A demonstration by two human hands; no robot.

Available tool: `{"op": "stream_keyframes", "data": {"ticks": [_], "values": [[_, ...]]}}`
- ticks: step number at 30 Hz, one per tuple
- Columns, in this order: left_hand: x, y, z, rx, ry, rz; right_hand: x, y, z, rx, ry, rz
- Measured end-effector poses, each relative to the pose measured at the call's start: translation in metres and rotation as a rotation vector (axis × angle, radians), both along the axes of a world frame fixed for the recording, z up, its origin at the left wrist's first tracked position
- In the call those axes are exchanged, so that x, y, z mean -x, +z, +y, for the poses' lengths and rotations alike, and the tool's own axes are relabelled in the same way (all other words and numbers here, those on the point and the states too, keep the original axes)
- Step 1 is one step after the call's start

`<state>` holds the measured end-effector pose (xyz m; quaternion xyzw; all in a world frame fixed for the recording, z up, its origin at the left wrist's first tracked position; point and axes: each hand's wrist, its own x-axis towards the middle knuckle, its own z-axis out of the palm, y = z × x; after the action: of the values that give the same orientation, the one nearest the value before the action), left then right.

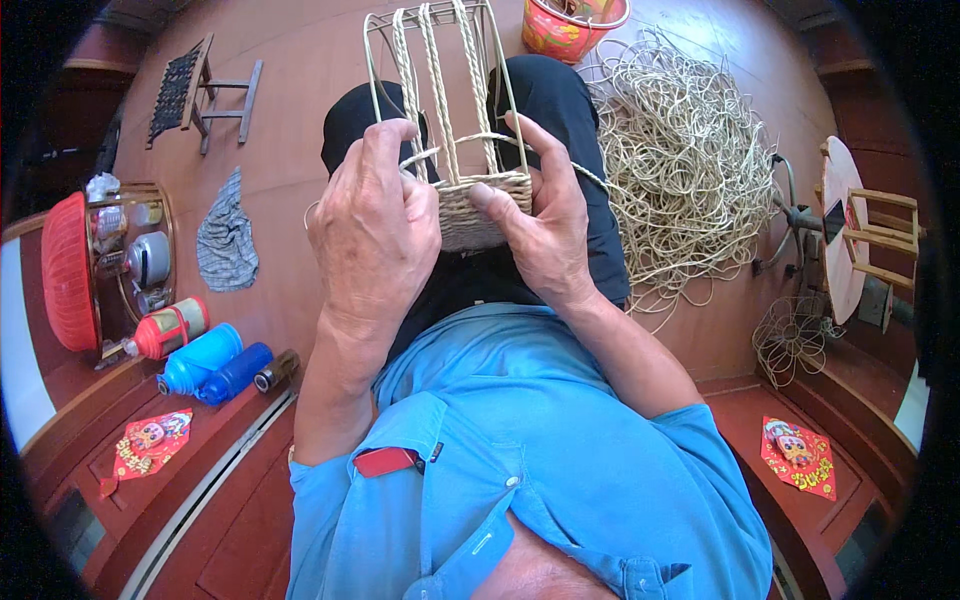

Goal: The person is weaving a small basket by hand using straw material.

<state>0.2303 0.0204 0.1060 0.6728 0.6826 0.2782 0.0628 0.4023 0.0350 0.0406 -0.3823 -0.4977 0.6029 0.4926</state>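
Note:
Between my knees I hold a partly woven basket [462,212], its lower wall made of tan cord around a pale wire frame with twisted uprights rising from it. My left hand [375,220] is closed at the left side, fingers bent around a loose cord [478,139] that crosses the uprights. At the right, my right hand [548,225] grips the woven wall, thumb on the near side and index finger raised along the frame. Some fingers of both hands are hidden behind the basket. The cord trails right toward a big tangled cord pile [690,160].
A red patterned bucket [570,35] stands ahead beside the pile. On the left are a low stool [190,95], a grey cloth [228,240], a red cover [68,270], and several flasks [205,358]. To the right are a round wooden board [838,230] and a wire bundle [790,338].

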Motion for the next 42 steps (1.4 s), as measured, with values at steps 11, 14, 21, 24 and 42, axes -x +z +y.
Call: {"op": "stream_keyframes", "data": {"ticks": [11, 14, 21, 24, 42], "values": [[0.016, 0.001, -0.007, 0.081, 0.078, -0.154, -0.018, 0.006, -0.010, -0.550, -0.357, -0.627], [0.027, -0.007, -0.009, 0.017, 0.109, -0.152, -0.012, 0.017, -0.009, -0.753, -0.312, -0.715], [0.032, -0.003, -0.007, 0.044, 0.110, -0.241, 0.007, 0.018, -0.003, -0.967, -0.062, -0.919], [0.040, 0.001, -0.001, 0.068, 0.119, -0.280, 0.009, 0.021, -0.005, -0.953, -0.054, -0.931], [0.053, -0.060, 0.013, 0.260, -0.113, -1.190, 0.015, 0.036, 0.002, -0.846, 0.060, -0.983]]}}
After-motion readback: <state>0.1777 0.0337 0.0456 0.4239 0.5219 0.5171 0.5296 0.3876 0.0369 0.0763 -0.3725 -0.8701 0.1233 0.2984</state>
